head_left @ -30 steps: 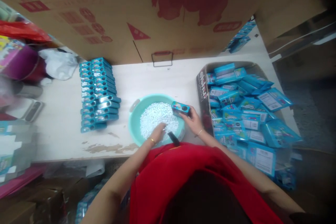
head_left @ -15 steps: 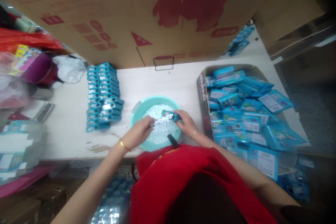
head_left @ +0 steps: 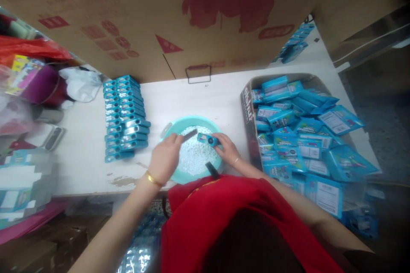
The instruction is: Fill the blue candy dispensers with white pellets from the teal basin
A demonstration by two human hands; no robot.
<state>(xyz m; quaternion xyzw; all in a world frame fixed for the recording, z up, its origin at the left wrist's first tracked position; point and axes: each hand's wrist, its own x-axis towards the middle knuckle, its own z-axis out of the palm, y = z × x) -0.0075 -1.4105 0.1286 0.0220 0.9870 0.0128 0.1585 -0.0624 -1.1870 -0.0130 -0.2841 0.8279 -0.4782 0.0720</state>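
A teal basin [head_left: 169, 130] full of small white pellets [head_left: 195, 155] sits on the white table in front of me. My right hand [head_left: 228, 150] is closed on a small blue box [head_left: 208, 139] held over the basin. My left hand [head_left: 165, 158] hovers at the basin's left rim, its fingers pinched on a thin dark flat piece [head_left: 188, 135] that points toward the box. A dark strip [head_left: 212, 169] lies at the basin's near edge.
Two rows of blue boxes [head_left: 124, 117] stand packed at the left. A cardboard tray [head_left: 248, 111] of loose blue packets [head_left: 304, 136] fills the right. A large cardboard sheet [head_left: 179, 17] walls off the back. Bags and clutter [head_left: 38, 85] sit far left.
My left hand left the pellets, met the box, then drew back left holding the thin dark piece. My right hand lowered the blue box closer over the basin.
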